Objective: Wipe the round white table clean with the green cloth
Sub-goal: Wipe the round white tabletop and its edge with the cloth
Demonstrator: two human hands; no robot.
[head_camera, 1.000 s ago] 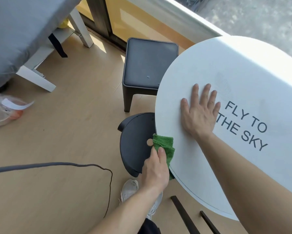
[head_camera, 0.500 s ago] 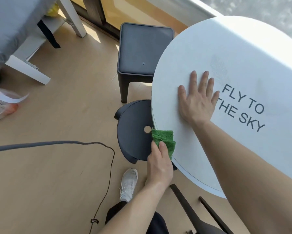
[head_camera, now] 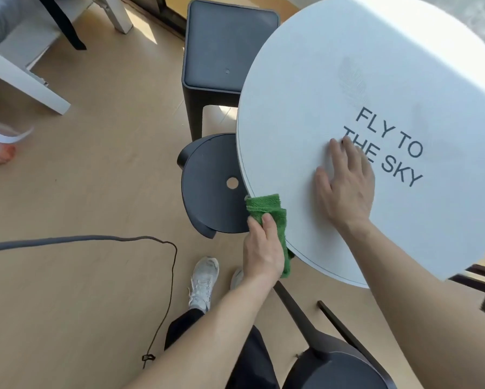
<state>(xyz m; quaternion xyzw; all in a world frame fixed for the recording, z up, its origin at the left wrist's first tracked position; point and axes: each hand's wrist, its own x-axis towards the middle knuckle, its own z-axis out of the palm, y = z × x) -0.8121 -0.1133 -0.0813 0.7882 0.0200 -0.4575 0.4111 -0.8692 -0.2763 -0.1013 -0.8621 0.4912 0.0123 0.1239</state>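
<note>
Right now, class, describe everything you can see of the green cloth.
The green cloth looks like soft, fuzzy terry, bunched into thick folds. It wraps over the near left rim of the round white table, with part hanging below the edge. The left hand grips it, thumb pressing on top. Nothing else touches it.

Bright sun, glare top-right, slight blur

Left hand (head_camera: 262,248) squeezes green cloth (head_camera: 272,213) against edge of round white desk (head_camera: 334,66). Right hand (head_camera: 345,186) lies flat on desk top, covering part of black letters (head_camera: 392,144).
</note>
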